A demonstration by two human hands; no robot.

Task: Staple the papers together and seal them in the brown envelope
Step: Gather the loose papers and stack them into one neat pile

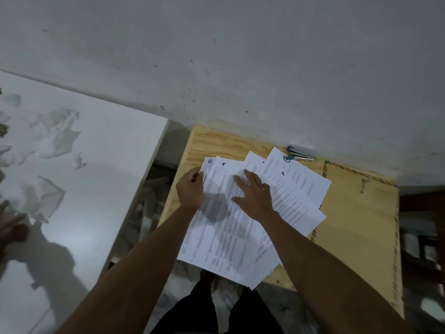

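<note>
Several printed white papers (228,232) lie fanned out on a small wooden table (216,141), with numbers in ink at their top corners. My left hand (191,190) pinches the left edge of the leftmost sheet near its top. My right hand (252,194) lies flat with spread fingers on the middle sheets. A brown envelope (356,213) with a striped border lies flat on the right of the table, partly under the papers. A stapler (299,153) with a teal part sits at the table's far edge against the wall.
A white table (91,177) with crumpled plastic on it stands to the left, across a gap. Another person's hand (10,227) shows at the far left edge. A grey wall rises behind. My legs stand below the table's near edge.
</note>
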